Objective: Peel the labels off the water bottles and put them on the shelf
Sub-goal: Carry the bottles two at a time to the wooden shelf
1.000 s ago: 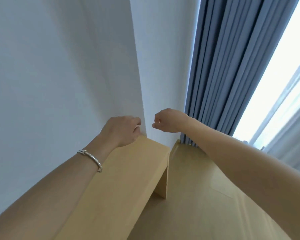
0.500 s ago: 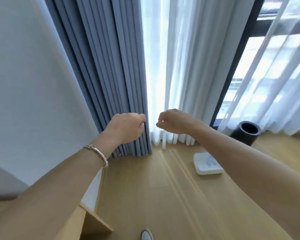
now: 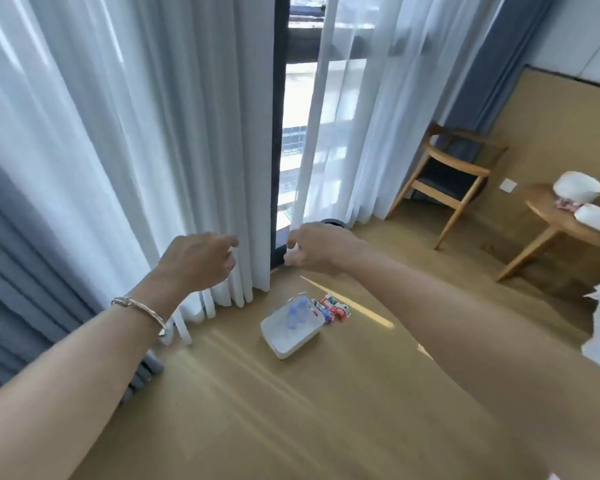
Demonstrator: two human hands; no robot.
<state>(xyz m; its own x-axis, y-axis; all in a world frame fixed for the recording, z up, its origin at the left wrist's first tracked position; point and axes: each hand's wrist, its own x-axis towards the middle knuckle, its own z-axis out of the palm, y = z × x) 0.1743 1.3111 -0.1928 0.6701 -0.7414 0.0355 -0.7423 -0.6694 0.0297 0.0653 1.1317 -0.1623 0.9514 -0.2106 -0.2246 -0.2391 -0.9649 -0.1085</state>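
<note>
A white tray [image 3: 284, 344] lies on the wooden floor near the curtains, with two clear water bottles with blue caps [image 3: 297, 315] in it. Red and white peeled labels [image 3: 335, 308] lie on the floor just right of the tray. My left hand [image 3: 200, 259] and my right hand [image 3: 310, 249] are held out in front of me, well above the floor, fingers loosely curled and holding nothing. A bracelet is on my left wrist. The shelf is out of view.
White sheer curtains [image 3: 153, 150] and a dark window frame [image 3: 279, 133] fill the back. A blue curtain [image 3: 21, 271] hangs at left. A wooden chair [image 3: 447, 178] and a round wooden table [image 3: 565, 223] with white items stand at right.
My view has swung right, from the wall and wooden shelf, past the blue curtain, to the window and floor. The tray with bottles has come into view. Both hands stay raised and empty.
</note>
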